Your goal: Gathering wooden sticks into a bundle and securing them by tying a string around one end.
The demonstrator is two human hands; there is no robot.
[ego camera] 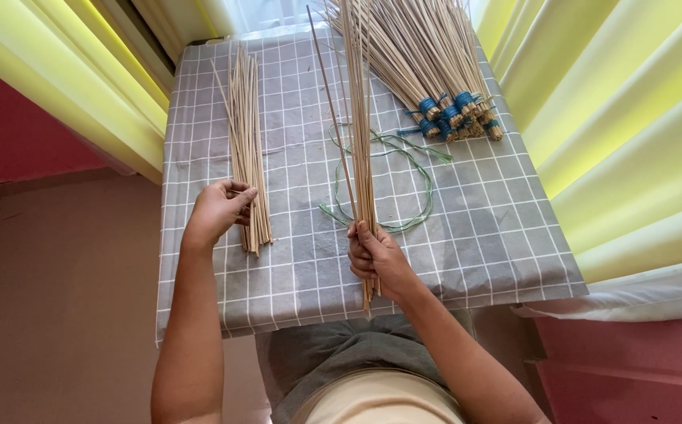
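Gripping a handful of thin pale sticks (pixel 362 133) near their lower ends, the person's right hand (pixel 377 259) is closing firmly around them and holding the bunch upright over the middle of the grey checked tablecloth (pixel 482 228). The left hand (pixel 219 208) is resting on a loose pile of the same sticks (pixel 246 141), fingers curling onto the sticks at its lower half, though whether it is actually pinching any cannot be told. The sticks look light, stiff and springy, likely to snap if bent hard and to slide apart if held loosely, so a snug grasp near the butt ends seems the sounder hold. There are two groups of loose sticks, too many to count singly. At the far right corner, roughly four or five finished bundles (pixel 443 71), each bound with blue cord, are lying together. One length of green string (pixel 415 169) is lying in a loop behind the held bunch.
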